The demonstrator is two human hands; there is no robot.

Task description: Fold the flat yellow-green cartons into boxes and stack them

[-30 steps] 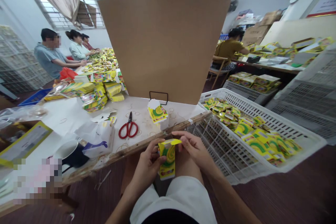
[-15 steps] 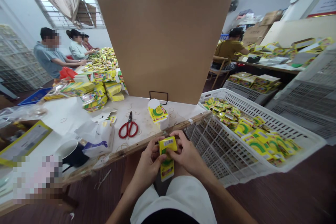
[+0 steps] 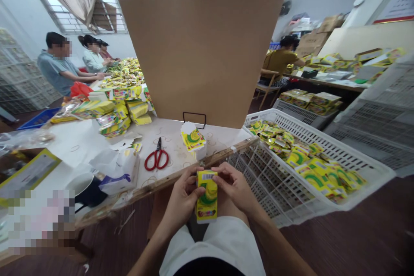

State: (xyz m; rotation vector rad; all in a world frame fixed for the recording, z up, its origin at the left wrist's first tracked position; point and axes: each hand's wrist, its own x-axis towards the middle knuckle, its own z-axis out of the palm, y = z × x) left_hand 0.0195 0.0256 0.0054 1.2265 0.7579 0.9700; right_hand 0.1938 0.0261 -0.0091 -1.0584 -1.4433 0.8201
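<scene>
From where I stand, the small yellow carton [image 3: 207, 200] is upright in the lower middle of the frame, above the seated person's lap and just off the near edge of the table [image 3: 171, 144]. The left hand [image 3: 183, 195] pinches its left side, thumb laid across the printed front, fingers curled behind. The right hand [image 3: 235, 186] has thumb and fingertips closed at the upper right corner, by the barcode strip; how far its fingers reach behind I cannot tell.

The carton looks like thin printed card, so I judge it light, springy along the folds and easily dented on the flat faces, its glossy coat perhaps a little slippery. A soft hold on the side edges, near the corners, would suit it better than a squeeze across the front.

Near the centre, a stack of similar card pieces [image 3: 194, 138] sits on the table, with red-handled scissors [image 3: 157, 158] to its left. A white crate [image 3: 371, 168] of yellow packets [image 3: 318, 174] fills the right of the frame.
</scene>
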